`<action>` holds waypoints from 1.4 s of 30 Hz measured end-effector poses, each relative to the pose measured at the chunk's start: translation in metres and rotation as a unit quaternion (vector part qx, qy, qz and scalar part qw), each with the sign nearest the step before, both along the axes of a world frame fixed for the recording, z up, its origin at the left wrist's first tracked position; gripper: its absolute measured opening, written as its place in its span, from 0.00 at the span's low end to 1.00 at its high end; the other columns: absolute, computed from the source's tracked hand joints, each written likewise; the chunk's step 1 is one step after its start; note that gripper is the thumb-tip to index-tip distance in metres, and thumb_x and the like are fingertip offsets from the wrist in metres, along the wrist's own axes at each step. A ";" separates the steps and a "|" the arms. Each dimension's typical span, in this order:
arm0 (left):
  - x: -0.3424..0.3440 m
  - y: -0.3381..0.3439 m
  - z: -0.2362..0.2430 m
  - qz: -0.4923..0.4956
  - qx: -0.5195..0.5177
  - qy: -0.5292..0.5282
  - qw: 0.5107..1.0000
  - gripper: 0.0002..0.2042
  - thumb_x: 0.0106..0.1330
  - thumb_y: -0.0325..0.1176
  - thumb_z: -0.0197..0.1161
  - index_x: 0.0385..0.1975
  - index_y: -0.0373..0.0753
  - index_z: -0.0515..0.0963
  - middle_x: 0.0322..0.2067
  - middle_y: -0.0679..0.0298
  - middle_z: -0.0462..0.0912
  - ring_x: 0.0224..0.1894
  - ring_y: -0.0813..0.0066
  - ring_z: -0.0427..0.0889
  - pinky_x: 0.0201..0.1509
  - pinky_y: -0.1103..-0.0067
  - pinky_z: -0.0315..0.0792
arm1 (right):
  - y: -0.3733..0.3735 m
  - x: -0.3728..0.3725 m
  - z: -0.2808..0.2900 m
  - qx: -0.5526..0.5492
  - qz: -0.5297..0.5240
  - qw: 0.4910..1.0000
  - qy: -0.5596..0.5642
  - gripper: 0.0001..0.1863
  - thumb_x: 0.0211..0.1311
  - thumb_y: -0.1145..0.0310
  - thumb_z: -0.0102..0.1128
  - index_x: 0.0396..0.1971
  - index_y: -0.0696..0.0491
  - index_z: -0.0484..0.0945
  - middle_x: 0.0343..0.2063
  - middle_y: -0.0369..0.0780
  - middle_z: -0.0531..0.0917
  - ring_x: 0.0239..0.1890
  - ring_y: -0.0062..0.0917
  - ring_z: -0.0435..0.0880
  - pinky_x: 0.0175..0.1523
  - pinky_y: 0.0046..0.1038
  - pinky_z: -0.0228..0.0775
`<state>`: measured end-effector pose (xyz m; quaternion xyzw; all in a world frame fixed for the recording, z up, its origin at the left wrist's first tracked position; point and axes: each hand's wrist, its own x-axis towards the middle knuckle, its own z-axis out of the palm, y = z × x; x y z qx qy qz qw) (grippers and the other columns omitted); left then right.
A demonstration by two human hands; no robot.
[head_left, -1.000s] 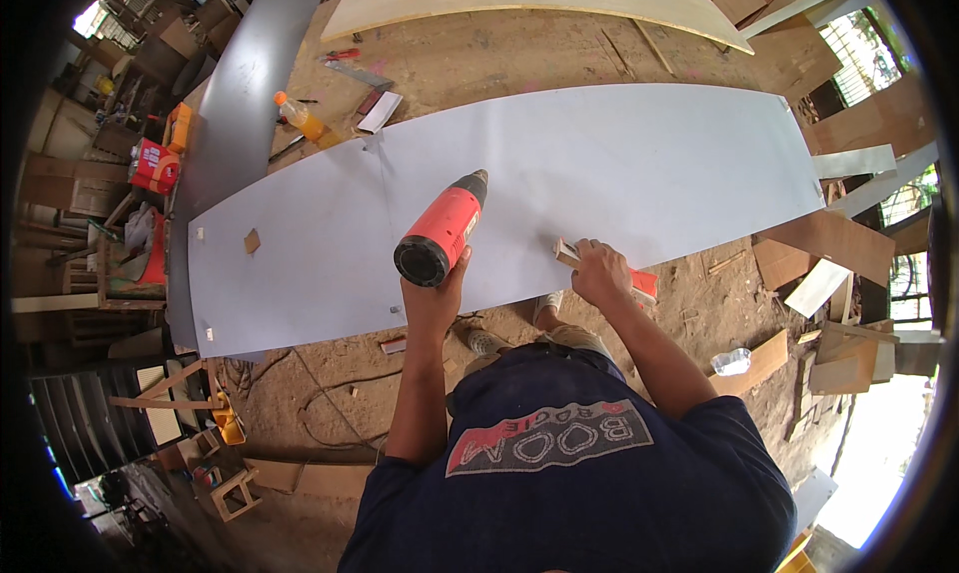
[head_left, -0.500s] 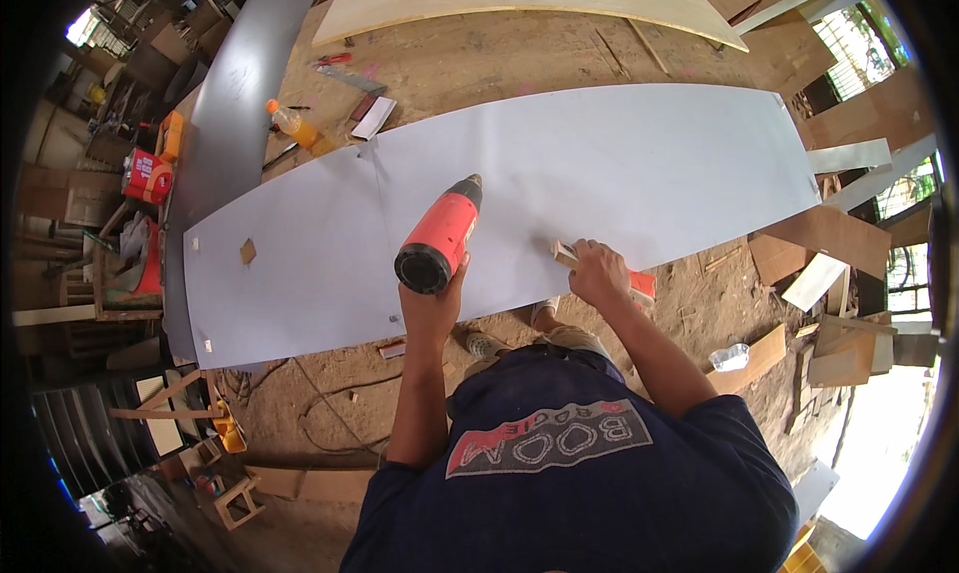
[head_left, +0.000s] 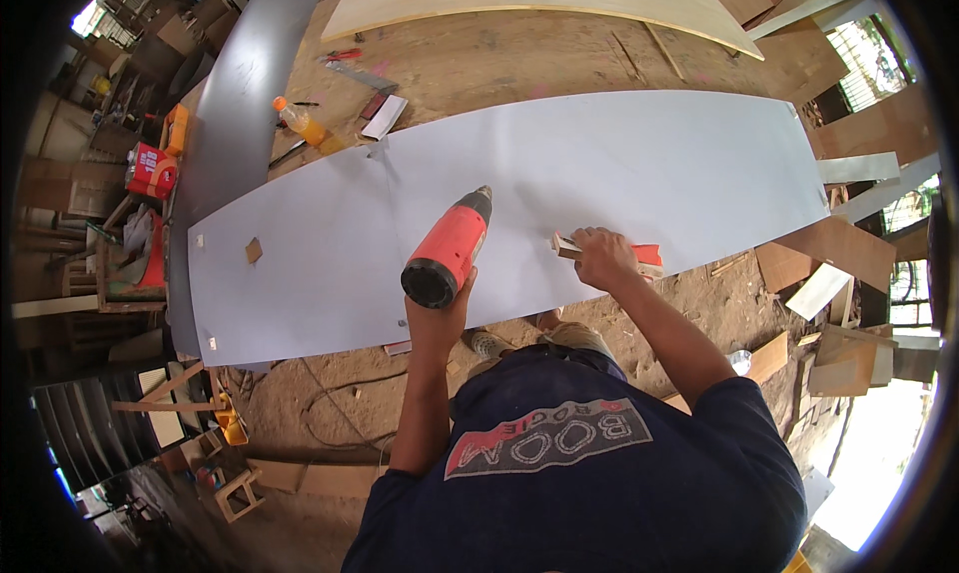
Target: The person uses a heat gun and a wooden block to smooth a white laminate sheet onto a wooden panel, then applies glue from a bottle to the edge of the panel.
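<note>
A long pale grey-white sheet [head_left: 679, 153] lies across the bench before me. My left hand [head_left: 440, 311] is wrapped round the grip of a red and black heat gun [head_left: 447, 248], held above the sheet with its nozzle pointing away from me. The gun's body hides most of those fingers. Near the sheet's front edge, my right hand [head_left: 606, 260] is closed over a flat wooden block [head_left: 566, 246] with a red part showing at its right end. That block is on or just over the sheet; I cannot tell whether it touches.
Behind the sheet stand an orange drink bottle [head_left: 298, 120] and a white-and-dark block [head_left: 385, 118]. A pale board [head_left: 539, 3] lies at the far side. At left are a shiny grey sheet [head_left: 245, 83] and a red can [head_left: 152, 169]. Wood offcuts [head_left: 839, 248] crowd the right.
My right hand and the wooden block have slid slightly away from me over the sheet. The heat gun stays nearly in place in my left hand. The whole view has shifted a little.
</note>
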<state>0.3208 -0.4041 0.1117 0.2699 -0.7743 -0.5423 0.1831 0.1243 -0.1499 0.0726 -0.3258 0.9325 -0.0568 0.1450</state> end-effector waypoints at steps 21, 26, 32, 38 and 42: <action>0.013 0.004 -0.001 0.254 0.209 0.095 0.940 0.13 0.78 0.41 0.69 0.38 0.37 0.79 0.27 0.67 0.80 0.25 0.78 0.78 0.32 0.76 0.74 | -0.200 -0.165 -0.018 0.020 0.180 0.982 0.055 0.10 0.66 0.70 0.61 0.45 0.52 0.81 0.46 0.43 0.87 0.53 0.38 0.88 0.57 0.41 0.82; 0.021 0.005 -0.003 0.289 0.181 0.060 0.938 0.14 0.79 0.43 0.67 0.39 0.37 0.78 0.28 0.66 0.79 0.26 0.78 0.78 0.33 0.75 0.74 | -0.244 -0.203 -0.017 0.029 0.185 0.981 0.057 0.14 0.64 0.70 0.59 0.48 0.56 0.82 0.45 0.51 0.90 0.53 0.47 0.89 0.60 0.47 0.80; 0.031 0.001 -0.005 0.303 0.193 0.089 0.929 0.14 0.80 0.42 0.66 0.44 0.36 0.77 0.35 0.64 0.79 0.26 0.77 0.78 0.31 0.75 0.73 | -0.272 -0.217 -0.003 0.146 0.156 0.977 0.019 0.15 0.63 0.69 0.60 0.48 0.54 0.83 0.47 0.50 0.90 0.53 0.47 0.90 0.60 0.46 0.81; 0.042 -0.022 -0.006 0.297 0.225 0.104 0.922 0.16 0.79 0.44 0.66 0.44 0.35 0.78 0.35 0.63 0.80 0.28 0.75 0.81 0.33 0.75 0.75 | -0.204 -0.141 -0.008 0.078 0.177 0.981 -0.031 0.16 0.60 0.70 0.64 0.48 0.53 0.83 0.47 0.47 0.90 0.52 0.43 0.90 0.58 0.44 0.82; 0.046 -0.047 -0.035 0.318 0.301 0.142 0.888 0.22 0.79 0.51 0.66 0.54 0.35 0.78 0.39 0.61 0.82 0.31 0.74 0.83 0.34 0.76 0.77 | -0.149 -0.073 -0.020 0.072 0.180 0.981 -0.015 0.15 0.61 0.71 0.63 0.48 0.52 0.81 0.47 0.46 0.88 0.49 0.43 0.90 0.56 0.43 0.82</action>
